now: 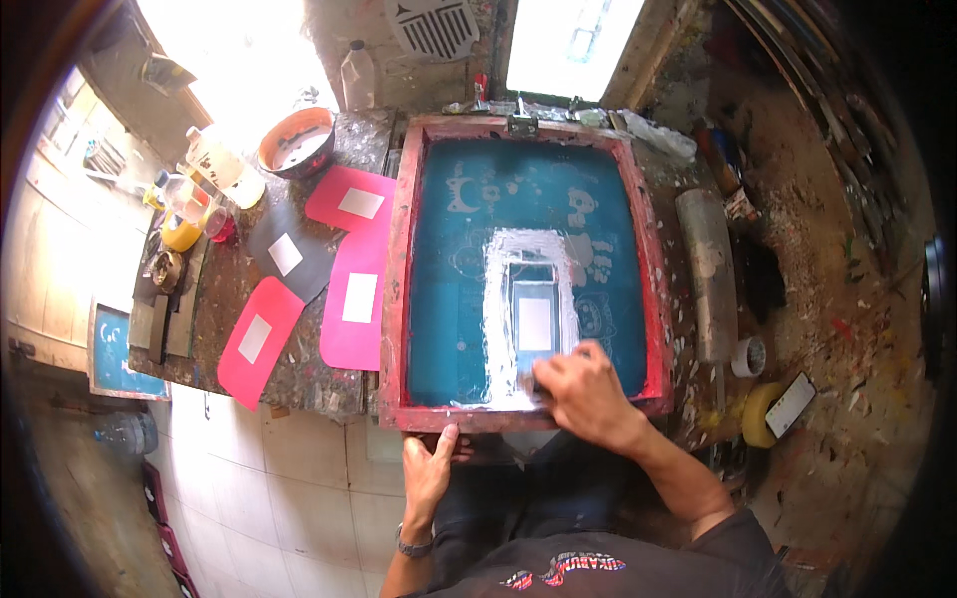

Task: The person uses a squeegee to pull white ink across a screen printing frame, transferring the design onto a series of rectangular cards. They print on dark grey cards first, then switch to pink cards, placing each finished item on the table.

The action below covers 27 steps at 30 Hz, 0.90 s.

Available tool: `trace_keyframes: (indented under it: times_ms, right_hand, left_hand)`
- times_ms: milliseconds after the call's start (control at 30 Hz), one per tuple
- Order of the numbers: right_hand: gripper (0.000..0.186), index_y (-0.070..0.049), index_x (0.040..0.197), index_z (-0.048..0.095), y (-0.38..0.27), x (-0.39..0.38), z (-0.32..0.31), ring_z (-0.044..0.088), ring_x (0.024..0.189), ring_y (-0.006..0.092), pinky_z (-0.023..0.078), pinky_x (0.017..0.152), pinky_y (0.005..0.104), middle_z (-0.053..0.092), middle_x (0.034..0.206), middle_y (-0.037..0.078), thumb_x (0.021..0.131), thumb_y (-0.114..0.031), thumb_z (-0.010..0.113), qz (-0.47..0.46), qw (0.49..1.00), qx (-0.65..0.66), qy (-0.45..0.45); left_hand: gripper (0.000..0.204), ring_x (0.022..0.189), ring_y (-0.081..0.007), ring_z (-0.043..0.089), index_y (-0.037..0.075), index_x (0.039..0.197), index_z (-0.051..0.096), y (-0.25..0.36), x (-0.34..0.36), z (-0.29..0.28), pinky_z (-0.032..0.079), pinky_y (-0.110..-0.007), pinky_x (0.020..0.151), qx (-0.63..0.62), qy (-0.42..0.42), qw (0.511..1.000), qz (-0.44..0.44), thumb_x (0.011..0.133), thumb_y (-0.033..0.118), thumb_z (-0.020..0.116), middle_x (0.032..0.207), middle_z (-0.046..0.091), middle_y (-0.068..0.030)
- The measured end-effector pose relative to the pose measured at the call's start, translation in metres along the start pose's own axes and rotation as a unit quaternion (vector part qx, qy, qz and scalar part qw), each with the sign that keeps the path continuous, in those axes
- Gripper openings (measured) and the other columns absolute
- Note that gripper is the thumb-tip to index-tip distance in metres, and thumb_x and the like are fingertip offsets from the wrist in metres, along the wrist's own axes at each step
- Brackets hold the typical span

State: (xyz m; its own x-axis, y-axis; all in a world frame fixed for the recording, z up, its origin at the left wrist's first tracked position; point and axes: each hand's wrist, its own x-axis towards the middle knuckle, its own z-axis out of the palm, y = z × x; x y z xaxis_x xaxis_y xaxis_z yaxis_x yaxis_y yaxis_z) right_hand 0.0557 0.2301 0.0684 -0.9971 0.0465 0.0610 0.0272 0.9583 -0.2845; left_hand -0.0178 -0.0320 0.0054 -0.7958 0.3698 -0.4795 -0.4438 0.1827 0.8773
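A silkscreen with blue-green mesh in a red-stained wooden frame lies before me. Thick white ink rings a small rectangular window in the mesh, through which a white rectangle shows. My right hand is closed around a small squeegee, mostly hidden by the fingers, at the ink's near end. At the frame's front edge, my left hand grips the wood, thumb on top and fingers underneath.
Pink and red cut pieces and a grey piece, each with a white rectangle, lie left. Behind them stand a bowl and bottles. A clamp sits at the frame's far edge; a roll of yellow tape lies right.
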Motion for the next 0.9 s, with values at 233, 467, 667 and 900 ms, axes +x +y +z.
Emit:
trace_keyframes:
  times_ms: [233, 467, 667, 900]
  right_hand:
    - [0.016, -0.009, 0.093, 0.062, 0.066, 0.094, -0.027, 0.07, 0.077, 0.0392, 0.046, 0.087, 0.0524, 0.072, 0.078, 0.014, 0.09, -0.021, 0.072, 0.049, 0.996, -0.029, 0.075]
    - [0.027, -0.009, 0.111, 0.065, 0.008, 0.013, -0.004, 0.073, 0.086, 0.032, 0.043, 0.1, 0.056, 0.073, 0.087, 0.012, 0.088, -0.02, 0.075, 0.047, 0.998, -0.036, -0.019]
    - [0.039, -0.01, 0.11, 0.067, -0.032, -0.018, -0.036, 0.067, 0.102, 0.0243, 0.031, 0.108, 0.0598, 0.067, 0.107, 0.01, 0.09, -0.042, 0.077, 0.047, 0.976, -0.134, 0.164]
    - [0.042, -0.01, 0.088, 0.066, -0.046, 0.041, -0.159, 0.064, 0.078, 0.0292, 0.048, 0.084, 0.0459, 0.065, 0.09, 0.01, 0.088, -0.051, 0.077, 0.023, 0.921, -0.155, 0.358]
  left_hand:
    - [0.041, 0.079, -0.0271, 0.076, -0.012, 0.111, 0.058, -0.004, 0.007, 0.0, 0.065, -0.036, 0.069, -0.02, -0.036, 0.999, -0.018, 0.103, 0.026, 0.071, 0.093, 0.073, -0.0218]
    - [0.037, 0.077, -0.0235, 0.074, -0.01, 0.11, 0.059, -0.004, 0.003, 0.007, 0.064, -0.034, 0.066, -0.028, -0.002, 0.999, 0.024, 0.103, 0.025, 0.071, 0.093, 0.072, -0.0181]
    - [0.049, 0.072, -0.0207, 0.072, -0.004, 0.137, 0.04, 0.015, -0.018, 0.009, 0.061, -0.032, 0.064, -0.065, 0.014, 0.989, 0.132, 0.104, 0.02, 0.067, 0.093, 0.071, -0.0162]
    - [0.061, 0.109, -0.0312, 0.064, -0.002, 0.143, 0.037, 0.09, 0.018, 0.061, 0.051, -0.045, 0.094, 0.076, 0.082, 0.89, 0.442, 0.099, 0.021, 0.073, 0.122, 0.064, -0.0213]
